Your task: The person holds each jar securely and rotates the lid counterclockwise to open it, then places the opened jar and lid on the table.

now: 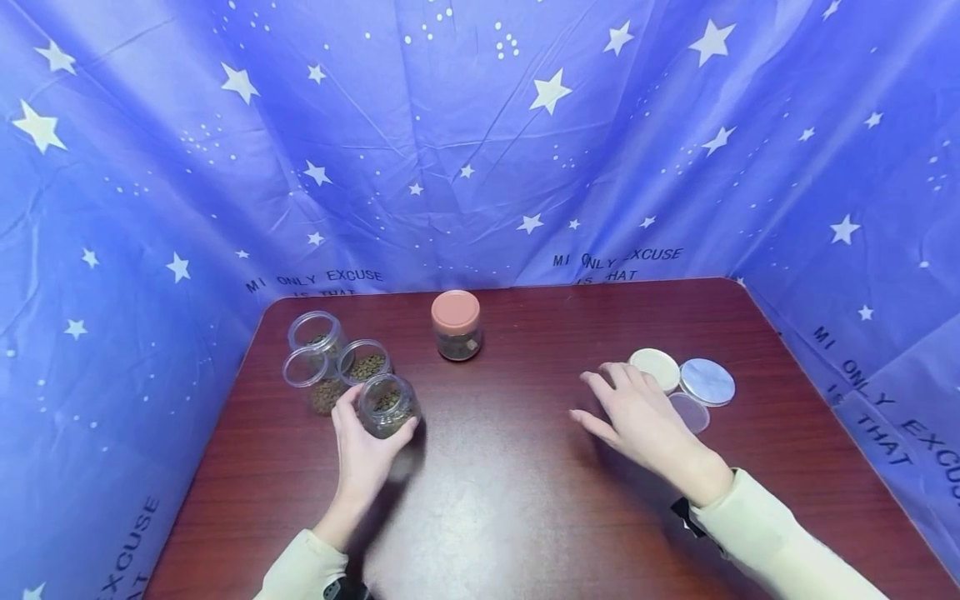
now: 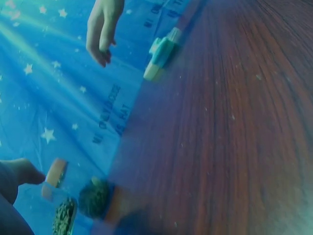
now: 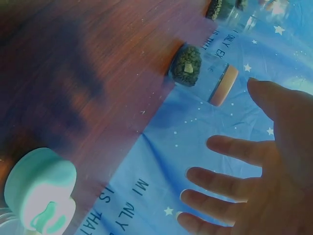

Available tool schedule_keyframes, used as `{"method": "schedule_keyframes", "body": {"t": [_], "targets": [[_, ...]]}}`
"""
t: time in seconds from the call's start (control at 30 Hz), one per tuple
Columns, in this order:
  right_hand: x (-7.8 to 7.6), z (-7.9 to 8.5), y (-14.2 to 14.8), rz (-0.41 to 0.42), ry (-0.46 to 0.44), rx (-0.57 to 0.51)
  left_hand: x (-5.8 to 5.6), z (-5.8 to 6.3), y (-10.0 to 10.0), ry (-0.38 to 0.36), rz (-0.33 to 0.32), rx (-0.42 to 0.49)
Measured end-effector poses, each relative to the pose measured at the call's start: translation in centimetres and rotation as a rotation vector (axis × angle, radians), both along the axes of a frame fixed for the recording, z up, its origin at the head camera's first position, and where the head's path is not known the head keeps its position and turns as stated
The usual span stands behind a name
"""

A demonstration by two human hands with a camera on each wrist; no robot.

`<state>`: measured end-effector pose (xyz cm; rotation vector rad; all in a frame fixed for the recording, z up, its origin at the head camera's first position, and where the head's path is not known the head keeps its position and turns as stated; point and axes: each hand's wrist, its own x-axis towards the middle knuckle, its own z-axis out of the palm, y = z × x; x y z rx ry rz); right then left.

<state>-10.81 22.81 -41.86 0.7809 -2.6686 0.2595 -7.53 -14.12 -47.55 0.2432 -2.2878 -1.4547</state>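
My left hand grips an open clear jar, thumb on one side and fingers on the other. Small brown-green pellets lie inside it. In the left wrist view, the thumb shows beside the jar. My right hand is over the table at the right, empty, its fingers spread beside a cream lid. In the right wrist view, the right hand's fingers stretch out with nothing between them. A pale blue lid and a translucent lid lie close to that hand.
Three open jars with similar pellets, among them a rear jar and a nearer jar, cluster left of the held one. A jar with a salmon-coloured lid stands at the back middle. A starry blue curtain surrounds the wooden table.
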Motion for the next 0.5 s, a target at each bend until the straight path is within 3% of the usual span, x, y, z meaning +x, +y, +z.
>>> {"method": "schedule_keyframes", "body": {"t": [0.17,0.5], "targets": [[0.1,0.1,-0.1,-0.005,0.022,-0.002,0.1,-0.7,-1.1,-0.058,0.077,0.049],[0.5,-0.3,0.1,-0.018,-0.006,0.006,0.0,-1.2,-2.1,-0.078,0.178,0.125]]}}
